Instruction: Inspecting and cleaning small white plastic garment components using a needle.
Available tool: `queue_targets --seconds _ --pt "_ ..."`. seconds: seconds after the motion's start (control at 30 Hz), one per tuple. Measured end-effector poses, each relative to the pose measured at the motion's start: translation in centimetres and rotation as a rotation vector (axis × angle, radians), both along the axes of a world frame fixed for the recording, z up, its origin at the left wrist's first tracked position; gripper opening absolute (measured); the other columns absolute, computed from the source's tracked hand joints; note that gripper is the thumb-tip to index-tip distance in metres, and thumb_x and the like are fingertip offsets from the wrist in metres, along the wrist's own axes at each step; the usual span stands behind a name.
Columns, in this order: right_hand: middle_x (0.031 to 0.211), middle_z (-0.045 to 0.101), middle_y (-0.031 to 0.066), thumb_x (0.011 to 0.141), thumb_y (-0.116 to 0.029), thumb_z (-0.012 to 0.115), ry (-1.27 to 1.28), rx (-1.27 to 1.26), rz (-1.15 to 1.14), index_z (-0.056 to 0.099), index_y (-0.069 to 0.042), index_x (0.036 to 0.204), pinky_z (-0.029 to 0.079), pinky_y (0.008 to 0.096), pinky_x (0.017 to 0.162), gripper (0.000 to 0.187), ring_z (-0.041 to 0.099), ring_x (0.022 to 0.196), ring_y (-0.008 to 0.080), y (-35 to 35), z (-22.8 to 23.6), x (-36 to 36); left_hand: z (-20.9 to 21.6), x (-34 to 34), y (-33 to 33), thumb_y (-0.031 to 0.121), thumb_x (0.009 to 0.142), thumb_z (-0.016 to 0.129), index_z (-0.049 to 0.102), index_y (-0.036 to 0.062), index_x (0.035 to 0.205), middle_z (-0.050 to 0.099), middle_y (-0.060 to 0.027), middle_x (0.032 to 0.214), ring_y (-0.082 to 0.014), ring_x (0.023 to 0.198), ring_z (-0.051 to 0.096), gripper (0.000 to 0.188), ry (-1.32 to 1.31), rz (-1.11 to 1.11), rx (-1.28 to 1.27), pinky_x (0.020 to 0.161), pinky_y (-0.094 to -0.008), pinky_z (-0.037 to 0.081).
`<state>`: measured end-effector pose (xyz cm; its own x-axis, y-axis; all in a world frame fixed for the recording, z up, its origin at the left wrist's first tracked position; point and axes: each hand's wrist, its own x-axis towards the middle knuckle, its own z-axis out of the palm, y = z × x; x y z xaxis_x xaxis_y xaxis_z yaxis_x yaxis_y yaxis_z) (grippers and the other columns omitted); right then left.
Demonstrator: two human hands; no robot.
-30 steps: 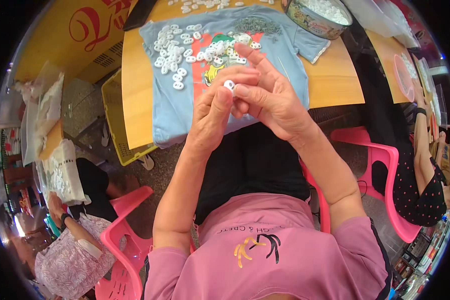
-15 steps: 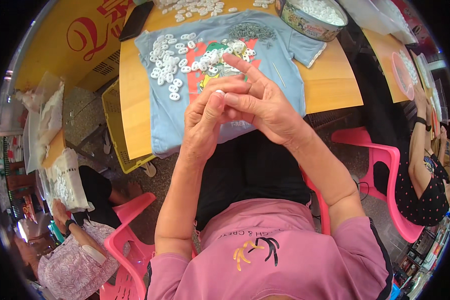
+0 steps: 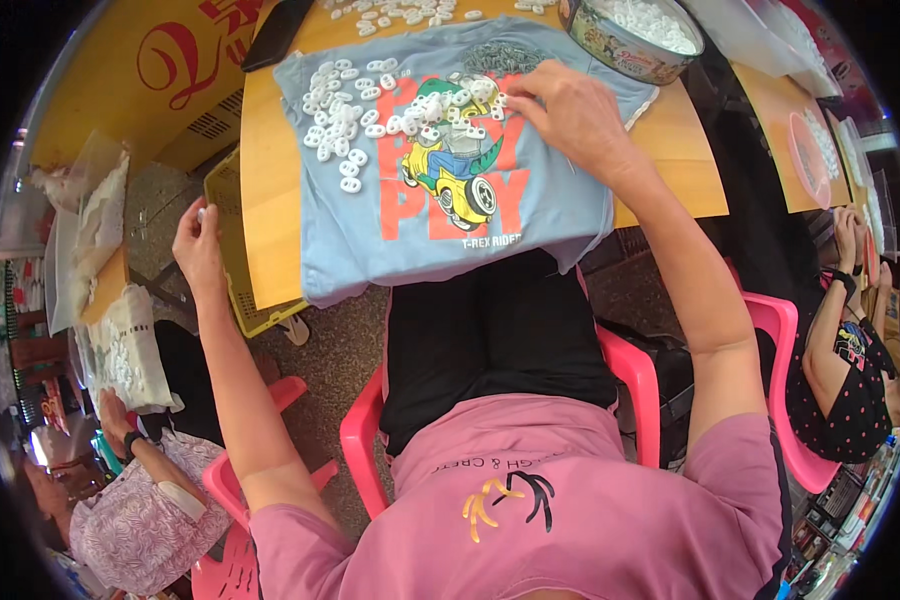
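Note:
Off the table's left side, my left hand (image 3: 200, 250) is closed, with a small white plastic piece (image 3: 202, 213) showing at its fingertips. Over the cloth, my right hand (image 3: 580, 115) pinches thumb and forefinger together at the right edge of a cluster of white plastic pieces (image 3: 410, 124); the fingertips meet one of them. More white oval pieces with two holes (image 3: 335, 115) lie loose to the left. Just beyond my right fingers is a heap of small grey parts (image 3: 500, 58), too fine to make out. All rest on a blue printed T-shirt (image 3: 345, 240) spread over the table.
A round tin (image 3: 625, 50) full of white pieces stands at the far right of the wooden table (image 3: 270, 220). A dark phone (image 3: 275, 35) lies far left. Below is a yellow crate (image 3: 235, 270). People sit on pink chairs (image 3: 785, 380) at both sides.
My hands were together above the shirt with a small white piece between them. They have parted: the left moved out left past the table edge, the right forward to the white pieces.

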<state>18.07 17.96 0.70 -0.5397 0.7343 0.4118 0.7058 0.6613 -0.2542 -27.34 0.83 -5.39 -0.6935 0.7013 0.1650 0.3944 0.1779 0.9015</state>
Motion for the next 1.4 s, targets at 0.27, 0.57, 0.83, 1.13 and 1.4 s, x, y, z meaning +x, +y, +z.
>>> queue_targets --seconds 0.27,0.57,0.83,1.13,1.4 --pt "0.089 0.067 0.0084 0.084 -0.023 0.068 0.123 -0.093 0.048 0.068 -0.005 0.095 0.05 0.0344 0.07 0.021 0.063 0.076 0.0242 -0.3 0.0 0.4 -0.6 1.0 -0.4 0.024 0.093 0.065 0.051 -0.0037 0.131 0.057 -0.0124 0.123 -0.0194 0.107 0.056 0.049 0.394 0.132 -0.086 0.093 -0.0336 0.045" --pt "0.083 0.065 0.0013 0.087 -0.008 0.069 0.396 -0.813 0.366 0.065 0.002 0.091 0.049 0.023 0.069 0.011 0.059 0.076 0.0062 -5.8 3.0 0.0 9.4 24.9 1.8 -0.004 0.084 0.065 0.066 0.0016 0.103 0.066 -0.0098 0.09 -0.0178 0.077 0.065 0.02 0.204 -0.702 0.276 0.066 -0.0281 0.051" --pt "0.091 0.064 0.0038 0.088 -0.001 0.066 0.832 -0.983 0.25 0.059 0.001 0.107 0.05 0.0232 0.075 0.02 0.062 0.085 0.009 -9.9 2.2 0.7 6.9 28.7 1.4 0.002 0.087 0.067 0.067 0.0 0.1 0.066 -0.0058 0.082 -0.011 0.072 0.063 0.013 -0.299 -0.74 0.229 0.061 -0.0239 0.05" --pt "0.09 0.065 0.0047 0.088 -0.004 0.066 0.655 -0.57 0.235 0.063 0.002 0.102 0.05 0.0249 0.076 0.015 0.062 0.083 0.011 -7.9 2.0 0.2 6.1 28.6 1.4 0.007 0.092 0.064 0.064 -0.0027 0.106 0.066 -0.0039 0.086 -0.0076 0.073 0.061 0.017 -0.691 -0.668 0.073 0.065 -0.0216 0.05" --pt "0.092 0.064 0.007 0.079 -0.004 0.068 -0.066 0.155 0.267 0.068 -0.007 0.093 0.051 0.0342 0.068 0.015 0.064 0.081 0.0257 2.9 1.7 3.5 5.7 27.7 1.7 0.008 0.092 0.063 0.063 -0.0029 0.105 0.065 -0.0046 0.088 -0.0078 0.076 0.06 0.017 -0.762 -0.625 0.075 0.07 -0.0246 0.054"
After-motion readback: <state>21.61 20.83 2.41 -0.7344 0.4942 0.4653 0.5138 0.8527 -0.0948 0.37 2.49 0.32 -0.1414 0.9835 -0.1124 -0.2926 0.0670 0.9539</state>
